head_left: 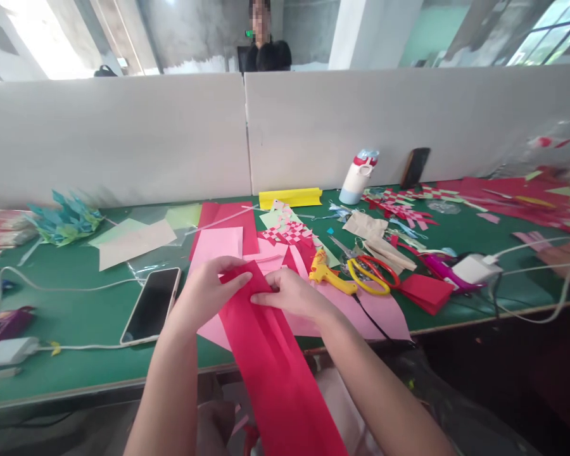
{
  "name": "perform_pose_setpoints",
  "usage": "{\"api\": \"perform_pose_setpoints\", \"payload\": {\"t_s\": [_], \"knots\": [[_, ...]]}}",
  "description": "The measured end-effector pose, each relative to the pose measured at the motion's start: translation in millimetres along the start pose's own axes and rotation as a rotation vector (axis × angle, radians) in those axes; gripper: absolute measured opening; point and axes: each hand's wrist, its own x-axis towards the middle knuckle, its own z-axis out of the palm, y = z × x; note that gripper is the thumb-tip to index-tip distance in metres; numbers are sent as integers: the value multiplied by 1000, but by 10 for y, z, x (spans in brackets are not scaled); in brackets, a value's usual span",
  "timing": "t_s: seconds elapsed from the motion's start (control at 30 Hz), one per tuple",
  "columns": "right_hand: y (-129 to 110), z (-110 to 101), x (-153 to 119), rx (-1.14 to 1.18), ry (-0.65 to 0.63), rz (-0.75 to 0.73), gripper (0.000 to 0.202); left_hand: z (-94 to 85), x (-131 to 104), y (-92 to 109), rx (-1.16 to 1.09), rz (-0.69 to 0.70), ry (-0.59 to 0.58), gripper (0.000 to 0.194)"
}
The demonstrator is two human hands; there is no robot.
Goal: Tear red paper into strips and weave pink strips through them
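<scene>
A long folded strip of red paper (278, 367) runs from my hands down over the table edge towards my lap. My left hand (218, 285) grips its far end at the left, thumb on top and fingers beneath. On the other side my right hand (289, 291) pinches the strip's right edge between thumb and fingers. Pink paper sheets (218, 244) lie under and behind both hands. Close to the right hand rest a yellow glue gun (327, 272) and scissors (370, 275) with yellow handles. Beyond the hands sits a red-and-pink woven paper piece (292, 233).
A smartphone (152, 307) lies left of my arm, with a white cable beside it. A white bottle (358, 177) and a dark phone (415, 168) stand by the grey partition (123, 139). Another person's hand (565, 256) is at the far right. A person (266, 54) is behind the partition.
</scene>
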Motion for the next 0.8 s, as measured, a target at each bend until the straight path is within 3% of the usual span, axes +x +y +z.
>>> {"api": "perform_pose_setpoints", "payload": {"t_s": [0.2, 0.33, 0.6, 0.8], "knots": [[-48, -75, 27, 11, -19, -46, 36, -3, 63, -152, -179, -95, -221, 16], [-118, -164, 131, 207, -6, -65, 23, 15, 47, -200, -248, -114, -199, 12], [-143, -218, 271, 379, -110, -55, 21, 64, 18, -277, -413, -131, -201, 18], [-90, -168, 224, 438, -53, -11, 17, 59, -46, -292, -465, -169, -226, 15]]}}
